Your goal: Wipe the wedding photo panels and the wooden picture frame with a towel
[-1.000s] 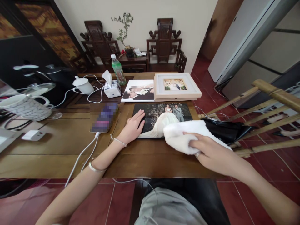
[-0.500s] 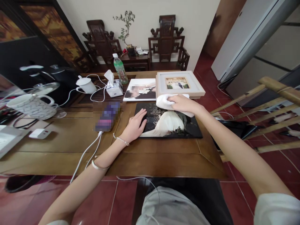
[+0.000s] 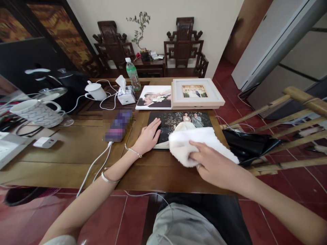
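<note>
A dark wedding photo panel [image 3: 176, 122] lies flat on the wooden table [image 3: 76, 149] in front of me. My left hand [image 3: 148, 137] rests flat on its left edge, fingers stretched out, holding it down. My right hand [image 3: 212, 163] presses a white fluffy cloth [image 3: 189, 143] onto the panel's near edge, fingers closed on the cloth. The cloth hides the lower part of the picture.
A white framed photo [image 3: 196, 92] and an unframed print [image 3: 154, 98] lie just beyond the panel. A phone [image 3: 118, 125] on a white cable, tissue box [image 3: 125, 95], green bottle [image 3: 133, 74] and mugs [image 3: 38, 112] stand to the left. A black bag [image 3: 247, 143] and bamboo rack [image 3: 291, 136] are at right.
My right hand drew the cloth from the panel's far edge back across the picture to its near edge. My left hand stayed in place on the left edge.
</note>
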Motion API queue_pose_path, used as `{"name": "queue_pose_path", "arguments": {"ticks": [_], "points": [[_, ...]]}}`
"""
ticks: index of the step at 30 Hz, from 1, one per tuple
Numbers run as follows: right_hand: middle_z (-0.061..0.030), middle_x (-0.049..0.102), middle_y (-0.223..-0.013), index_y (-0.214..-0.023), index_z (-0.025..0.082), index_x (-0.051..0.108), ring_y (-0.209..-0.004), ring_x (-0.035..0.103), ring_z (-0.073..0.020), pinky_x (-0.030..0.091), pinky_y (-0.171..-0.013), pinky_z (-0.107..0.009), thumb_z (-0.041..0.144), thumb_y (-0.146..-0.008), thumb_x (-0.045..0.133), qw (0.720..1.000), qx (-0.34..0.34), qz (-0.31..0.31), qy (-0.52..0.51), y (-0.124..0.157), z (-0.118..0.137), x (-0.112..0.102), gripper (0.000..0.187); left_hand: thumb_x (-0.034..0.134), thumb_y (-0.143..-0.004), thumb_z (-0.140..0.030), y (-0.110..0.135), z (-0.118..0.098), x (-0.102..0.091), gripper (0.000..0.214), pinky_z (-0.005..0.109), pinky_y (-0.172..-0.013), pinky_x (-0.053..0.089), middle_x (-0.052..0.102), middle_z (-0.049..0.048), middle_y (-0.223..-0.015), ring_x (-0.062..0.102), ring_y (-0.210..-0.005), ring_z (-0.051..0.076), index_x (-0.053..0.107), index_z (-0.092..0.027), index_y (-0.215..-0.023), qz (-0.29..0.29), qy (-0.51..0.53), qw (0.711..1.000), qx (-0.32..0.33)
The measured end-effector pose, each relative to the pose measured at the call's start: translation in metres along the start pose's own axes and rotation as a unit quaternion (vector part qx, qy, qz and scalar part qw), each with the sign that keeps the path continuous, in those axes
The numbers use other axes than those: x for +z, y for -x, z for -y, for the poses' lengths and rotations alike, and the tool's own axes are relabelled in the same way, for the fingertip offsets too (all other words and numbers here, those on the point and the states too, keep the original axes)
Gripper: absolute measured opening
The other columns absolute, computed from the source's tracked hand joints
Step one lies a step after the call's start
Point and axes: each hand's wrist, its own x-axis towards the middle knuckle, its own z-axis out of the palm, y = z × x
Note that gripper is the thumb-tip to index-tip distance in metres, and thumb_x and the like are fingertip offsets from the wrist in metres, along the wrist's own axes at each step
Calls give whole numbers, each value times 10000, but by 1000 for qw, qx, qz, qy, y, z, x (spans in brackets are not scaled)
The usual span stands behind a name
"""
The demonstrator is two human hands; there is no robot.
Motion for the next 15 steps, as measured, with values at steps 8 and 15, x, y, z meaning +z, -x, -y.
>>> {"name": "queue_pose_path", "arguments": {"ticks": [8, 15], "points": [[-108, 625, -1088, -1068, 218, 670, -1036, 574, -256, 423, -921, -375, 68, -751, 421, 1000, 4, -5, 4, -16, 2, -2, 430, 341, -950, -266, 0, -1, 0, 473, 498, -1114, 317, 370, 152, -1506, 303, -1417, 243, 401, -125, -1398, 3, -2, 1000, -4], [-122, 680, -937, -1033, 165, 675, -822, 599, -231, 403, -685, -278, 63, -733, 418, 998, 4, -32, 48, -98, -28, -24, 408, 329, -955, -272, -1, 3, 1, 487, 500, -1121, 307, 338, 146, -1524, 267, -1431, 253, 388, -115, -1412, -1, 3, 1000, -8]]}}
